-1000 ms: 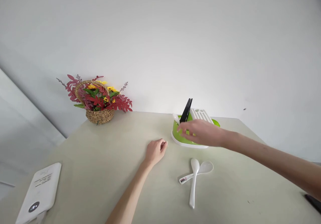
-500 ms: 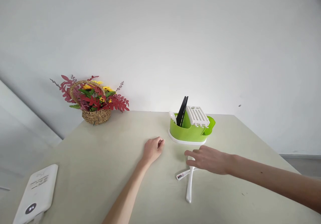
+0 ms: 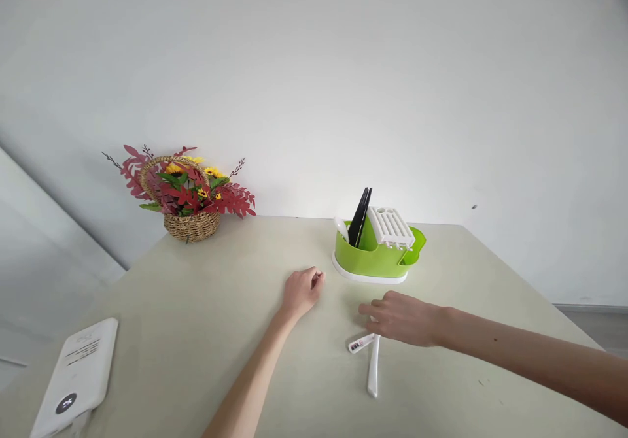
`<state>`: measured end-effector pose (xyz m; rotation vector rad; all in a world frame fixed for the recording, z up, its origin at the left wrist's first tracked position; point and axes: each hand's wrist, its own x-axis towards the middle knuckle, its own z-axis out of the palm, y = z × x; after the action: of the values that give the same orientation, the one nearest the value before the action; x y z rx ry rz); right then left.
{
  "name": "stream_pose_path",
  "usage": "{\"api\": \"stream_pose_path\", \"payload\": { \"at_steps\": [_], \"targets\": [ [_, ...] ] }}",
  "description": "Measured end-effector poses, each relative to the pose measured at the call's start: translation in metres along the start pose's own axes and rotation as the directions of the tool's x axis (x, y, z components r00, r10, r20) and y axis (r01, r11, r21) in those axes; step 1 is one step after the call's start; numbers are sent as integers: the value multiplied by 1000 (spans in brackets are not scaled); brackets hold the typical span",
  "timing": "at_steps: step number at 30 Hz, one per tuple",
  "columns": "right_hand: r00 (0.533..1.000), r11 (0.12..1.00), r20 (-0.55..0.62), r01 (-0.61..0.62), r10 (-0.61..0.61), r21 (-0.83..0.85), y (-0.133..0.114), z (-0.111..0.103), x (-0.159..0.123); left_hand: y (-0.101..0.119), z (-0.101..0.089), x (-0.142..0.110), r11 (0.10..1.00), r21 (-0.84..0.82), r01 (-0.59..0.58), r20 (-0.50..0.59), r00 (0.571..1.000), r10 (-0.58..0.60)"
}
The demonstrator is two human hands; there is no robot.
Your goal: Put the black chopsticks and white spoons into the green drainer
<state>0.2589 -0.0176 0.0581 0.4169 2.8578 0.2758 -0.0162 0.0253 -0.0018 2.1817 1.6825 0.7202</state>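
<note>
My right hand is closed over the bowl end of a white spoon lying on the table. The spoon's bowl is hidden under my fingers, while its handle points towards me. Crossing beneath it is a second white utensil with a dark-and-red label; its far end is hidden by the hand. My left hand rests on the table in a loose fist with nothing visible in it. Just beyond both hands stands a green cutlery holder with black chopsticks and a white spoon in its left compartment.
The holder has a white slotted rack on top. At the back left sits a wicker basket of artificial flowers. A white device with a round display lies at the left front. A wall rises behind the table.
My right hand has lowered slightly towards me, and its fingers have closed over the spoon's bowl. My left hand stays in place. The view has shifted slightly.
</note>
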Motion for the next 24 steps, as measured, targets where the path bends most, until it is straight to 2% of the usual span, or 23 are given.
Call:
{"api": "stream_pose_path", "payload": {
  "at_steps": [5, 8, 13, 17, 21, 23, 24],
  "targets": [
    [998, 998, 58, 15, -12, -60, -2, -9, 4, 1, -1, -1, 1000, 1, -4, 4, 1000, 4],
    [999, 998, 48, 4, -1, -55, -1, -14, 5, 1, -2, -1, 1000, 2, -7, 8, 1000, 7],
    [998, 999, 56, -9, 7, 35, 1, -22, 5, 1, -2, -1, 1000, 1, -12, 4, 1000, 12],
    [998, 987, 44, -46, 40, 155, 1, -40, 1, 1, -2, -1, 1000, -3, -17, 0, 1000, 17],
    [984, 916, -9, -164, 180, 365, 0, -72, -3, 0, -1, -1, 1000, -7, -28, -3, 1000, 28],
    [938, 809, -53, -264, 341, 526, 0, -88, -2, -1, -1, -1, 999, -6, -33, -4, 999, 33],
    [897, 733, -67, -312, 437, 605, 1, -95, -1, -1, -1, -2, 999, -4, -36, -4, 999, 36]
  ]
}}
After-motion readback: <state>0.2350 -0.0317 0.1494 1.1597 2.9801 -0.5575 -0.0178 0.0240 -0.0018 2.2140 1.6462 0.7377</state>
